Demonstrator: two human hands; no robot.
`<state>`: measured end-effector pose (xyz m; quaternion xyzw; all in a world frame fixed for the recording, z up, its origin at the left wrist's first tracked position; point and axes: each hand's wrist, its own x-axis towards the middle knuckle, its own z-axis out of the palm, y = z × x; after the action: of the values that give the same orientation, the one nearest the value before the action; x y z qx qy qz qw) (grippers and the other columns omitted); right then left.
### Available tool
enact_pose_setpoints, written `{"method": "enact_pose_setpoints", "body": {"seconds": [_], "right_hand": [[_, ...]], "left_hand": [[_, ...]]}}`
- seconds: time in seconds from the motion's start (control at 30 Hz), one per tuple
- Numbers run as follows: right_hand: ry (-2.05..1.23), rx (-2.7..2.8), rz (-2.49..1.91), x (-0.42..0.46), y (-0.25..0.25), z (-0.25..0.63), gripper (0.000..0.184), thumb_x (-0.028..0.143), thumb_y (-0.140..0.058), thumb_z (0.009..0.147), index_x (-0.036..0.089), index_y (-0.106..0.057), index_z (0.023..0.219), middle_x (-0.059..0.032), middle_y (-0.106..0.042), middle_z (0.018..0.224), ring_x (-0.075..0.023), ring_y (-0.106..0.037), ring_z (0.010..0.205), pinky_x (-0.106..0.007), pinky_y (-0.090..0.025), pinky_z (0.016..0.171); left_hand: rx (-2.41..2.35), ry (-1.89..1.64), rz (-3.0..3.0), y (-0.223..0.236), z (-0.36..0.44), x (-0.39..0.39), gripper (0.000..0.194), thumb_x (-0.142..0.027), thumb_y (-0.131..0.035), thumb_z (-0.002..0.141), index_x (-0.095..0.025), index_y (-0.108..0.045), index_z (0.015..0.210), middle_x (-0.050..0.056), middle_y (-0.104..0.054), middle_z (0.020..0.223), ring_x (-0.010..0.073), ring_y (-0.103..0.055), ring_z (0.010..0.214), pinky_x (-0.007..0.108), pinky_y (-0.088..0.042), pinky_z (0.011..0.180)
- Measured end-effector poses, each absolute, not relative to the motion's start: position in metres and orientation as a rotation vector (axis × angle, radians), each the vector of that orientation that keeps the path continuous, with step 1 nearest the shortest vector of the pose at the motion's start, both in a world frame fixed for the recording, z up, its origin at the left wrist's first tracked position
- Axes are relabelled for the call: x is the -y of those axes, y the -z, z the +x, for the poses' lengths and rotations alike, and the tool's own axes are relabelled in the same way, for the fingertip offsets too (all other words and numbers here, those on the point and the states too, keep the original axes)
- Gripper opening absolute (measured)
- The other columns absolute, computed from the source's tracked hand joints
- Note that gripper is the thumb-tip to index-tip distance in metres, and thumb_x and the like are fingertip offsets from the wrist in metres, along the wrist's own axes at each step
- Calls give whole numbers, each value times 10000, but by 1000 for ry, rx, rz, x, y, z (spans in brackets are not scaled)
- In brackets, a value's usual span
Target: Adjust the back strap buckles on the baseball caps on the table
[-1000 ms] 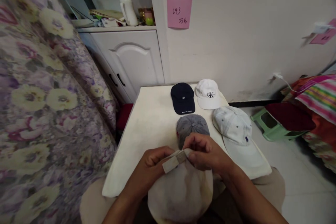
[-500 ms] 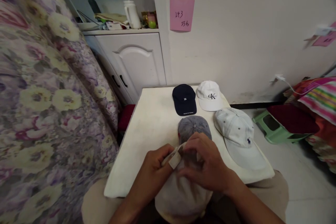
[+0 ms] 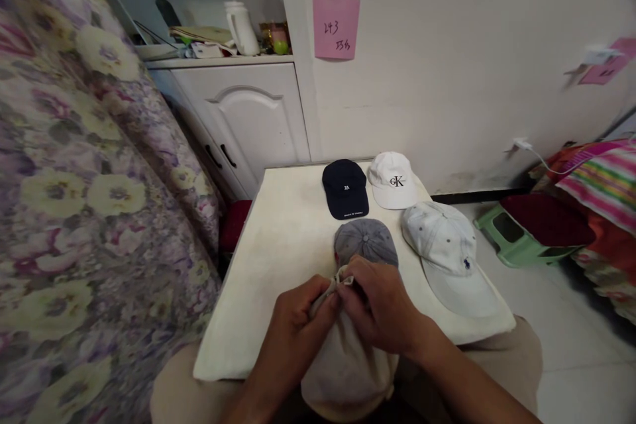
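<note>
A beige cap (image 3: pixel 348 371) is held over my lap at the near edge of the table, its crown toward me. My left hand (image 3: pixel 301 318) is closed on the cap's back strap, thumb on top. Beside it my right hand (image 3: pixel 380 301) pinches the strap's end, and the fingertips of both hands nearly meet. Just beyond my hands lies a grey cap (image 3: pixel 366 240), partly covered by my right hand. Farther back are a navy cap (image 3: pixel 345 189) and a white cap (image 3: pixel 393 180) with black letters. A pale grey cap (image 3: pixel 450 255) with a small dark emblem lies to the right.
The caps lie on a cream-covered table (image 3: pixel 248 285). A floral curtain (image 3: pixel 99 225) hangs at the left, near a white cabinet (image 3: pixel 248 106). On the right stands a green stool (image 3: pixel 511 238) with a dark red top. A pink note (image 3: pixel 336 26) is on the wall.
My right fingers have closed in on the strap beside my left thumb, and the strap's loose end now shows less. The view has shifted slightly.
</note>
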<state>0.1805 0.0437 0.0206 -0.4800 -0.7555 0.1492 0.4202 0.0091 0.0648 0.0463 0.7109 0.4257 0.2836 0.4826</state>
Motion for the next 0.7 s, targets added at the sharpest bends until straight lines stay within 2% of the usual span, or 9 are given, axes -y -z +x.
{"method": "enact_pose_setpoints", "body": {"seconds": [0.27, 0.47, 0.6, 0.7], "right_hand": [[-745, 1695, -1099, -42, -29, 182, 220, 249, -431, 976, 214, -442, 759, 24, -491, 665, -137, -474, 600, -297, -324, 584], [-971, 1518, -996, -43, -34, 188, 286, 324, -453, 984, 206, -503, 728, 18, -527, 647, -137, -501, 605, -288, -383, 583], [-1048, 1318, -958, -45, -30, 190, 131, 306, -533, 965, 203, -597, 917, 36, -551, 653, -108, -492, 541, -240, -387, 510], [-1053, 1225, -940, -46, -27, 193, 104, 256, -546, 958, 222, -622, 1020, 43, -537, 675, -88, -468, 492, -218, -368, 460]], "left_hand": [[-945, -704, 1532, -46, 4, -66, 315, -432, -567, 911, -183, -533, 720, -17, -479, 682, 139, -424, 657, 230, -344, 583], [-821, -686, 1368, -35, -1, -71, 321, -450, -623, 869, -176, -531, 730, -16, -469, 704, 129, -394, 651, 238, -309, 575], [-700, -707, 1286, -30, -2, -74, 328, -441, -653, 840, -172, -523, 705, 0, -493, 745, 137, -425, 672, 248, -318, 592], [-661, -680, 1199, -28, -3, -73, 311, -420, -677, 820, -168, -534, 708, -3, -484, 727, 129, -426, 645, 244, -303, 570]]}}
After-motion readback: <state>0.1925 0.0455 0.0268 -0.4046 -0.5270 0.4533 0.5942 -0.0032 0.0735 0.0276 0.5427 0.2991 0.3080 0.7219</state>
